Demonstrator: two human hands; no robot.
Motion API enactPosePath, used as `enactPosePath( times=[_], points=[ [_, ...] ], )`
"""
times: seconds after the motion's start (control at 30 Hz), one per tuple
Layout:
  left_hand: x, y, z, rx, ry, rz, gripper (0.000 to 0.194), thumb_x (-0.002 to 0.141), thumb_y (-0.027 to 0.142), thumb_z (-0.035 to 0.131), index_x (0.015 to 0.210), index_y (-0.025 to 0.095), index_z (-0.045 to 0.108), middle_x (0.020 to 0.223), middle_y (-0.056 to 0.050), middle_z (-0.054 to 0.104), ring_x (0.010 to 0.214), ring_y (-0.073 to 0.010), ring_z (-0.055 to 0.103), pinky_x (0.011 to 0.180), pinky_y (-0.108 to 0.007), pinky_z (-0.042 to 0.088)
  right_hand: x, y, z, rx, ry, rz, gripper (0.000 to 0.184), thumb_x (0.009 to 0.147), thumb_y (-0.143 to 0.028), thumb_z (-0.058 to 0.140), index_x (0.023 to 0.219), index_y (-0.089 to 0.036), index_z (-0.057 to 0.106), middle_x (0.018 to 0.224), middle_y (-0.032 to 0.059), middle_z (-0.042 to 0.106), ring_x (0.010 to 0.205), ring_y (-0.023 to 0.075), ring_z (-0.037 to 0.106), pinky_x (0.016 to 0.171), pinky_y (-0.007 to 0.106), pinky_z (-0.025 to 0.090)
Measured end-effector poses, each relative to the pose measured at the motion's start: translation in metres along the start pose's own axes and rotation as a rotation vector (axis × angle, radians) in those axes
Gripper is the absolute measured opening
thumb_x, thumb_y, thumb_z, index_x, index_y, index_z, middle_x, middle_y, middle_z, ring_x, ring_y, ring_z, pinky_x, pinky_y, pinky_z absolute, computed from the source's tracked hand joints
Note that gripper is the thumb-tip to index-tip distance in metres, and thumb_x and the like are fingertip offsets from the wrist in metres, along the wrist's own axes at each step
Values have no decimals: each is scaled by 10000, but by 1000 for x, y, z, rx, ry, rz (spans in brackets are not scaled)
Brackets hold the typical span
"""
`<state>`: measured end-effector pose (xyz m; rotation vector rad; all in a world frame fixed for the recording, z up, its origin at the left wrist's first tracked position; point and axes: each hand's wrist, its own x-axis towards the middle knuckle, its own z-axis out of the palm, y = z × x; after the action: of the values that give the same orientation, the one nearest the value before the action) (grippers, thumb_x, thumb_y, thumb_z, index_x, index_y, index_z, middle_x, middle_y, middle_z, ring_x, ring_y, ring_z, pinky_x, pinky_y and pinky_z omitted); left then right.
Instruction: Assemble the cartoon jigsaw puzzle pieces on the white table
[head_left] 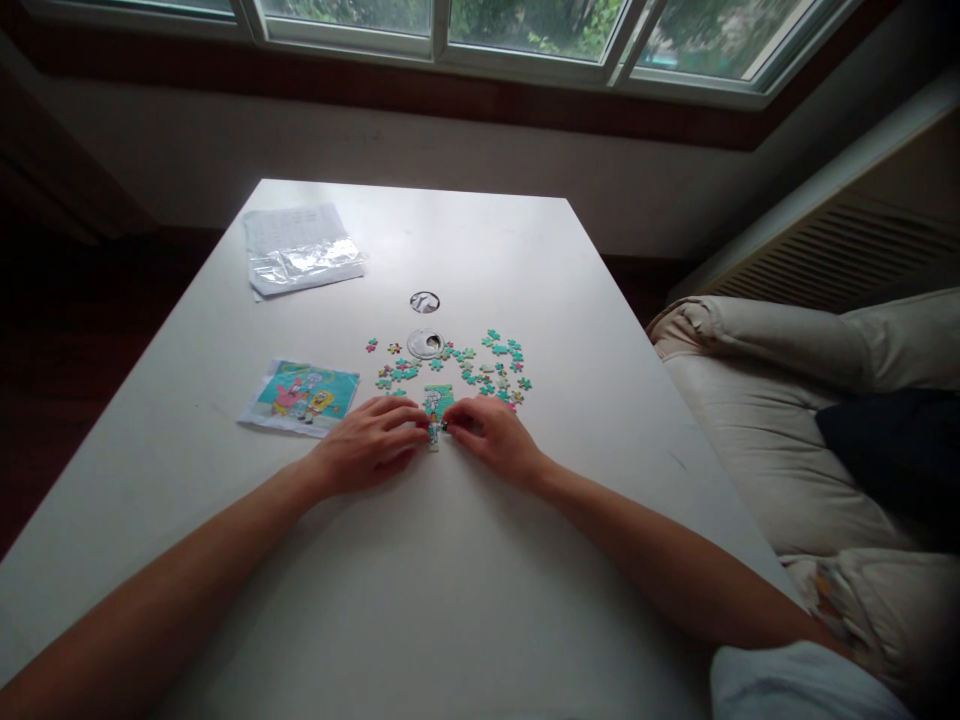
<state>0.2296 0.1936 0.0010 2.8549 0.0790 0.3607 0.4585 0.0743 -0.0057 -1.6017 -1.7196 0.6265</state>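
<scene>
A small, partly joined jigsaw puzzle point(435, 400) lies on the white table, showing a pale green cartoon figure on a teal ground. From the left, my left hand point(379, 437) has its bent fingers on the lower edge of the joined pieces. My right hand point(495, 432) pinches a small dark puzzle piece point(444, 426) against the right side of that section. Part of the joined section is covered by my fingers. Loose puzzle pieces point(486, 375), mostly teal, are scattered just beyond my hands.
A cartoon reference picture point(307, 395) rests left of my left hand. Farther back lie papers under a clear plastic bag point(307, 262). Two round holes or discs, one a metallic ring point(416, 345), sit mid-table. A cream sofa point(720, 400) borders the right side, and a window is ahead.
</scene>
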Motion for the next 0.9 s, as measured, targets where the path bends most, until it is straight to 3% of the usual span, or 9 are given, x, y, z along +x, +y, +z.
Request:
enactPosePath(
  times=[0.13,0.43,0.9],
  points=[
    [0,0,-1,0,0,1,294,954,237,551,1234,264,634,1340,-64,637,1305,-253,520,1092,-442,444,-4,-2,2,-66,6,-44,91,899,-185,689,951,-250,724,850,-1,732,810,174,606,846,344,403],
    [1,2,-2,18,-19,-6,290,970,244,532,1244,249,630,1351,-61,627,1306,-261,507,1096,-442,436,-10,-4,5,-87,-17,-86,86,903,-175,698,951,-245,712,832,-5,714,838,180,575,831,332,380],
    [0,1,-1,15,-8,-4,308,962,238,536,1251,278,634,1347,-64,628,1287,-258,518,1081,-448,446,-14,1,4,-225,42,-153,85,924,-207,665,994,-249,691,919,43,680,916,221,546,857,374,404]
  ],
)
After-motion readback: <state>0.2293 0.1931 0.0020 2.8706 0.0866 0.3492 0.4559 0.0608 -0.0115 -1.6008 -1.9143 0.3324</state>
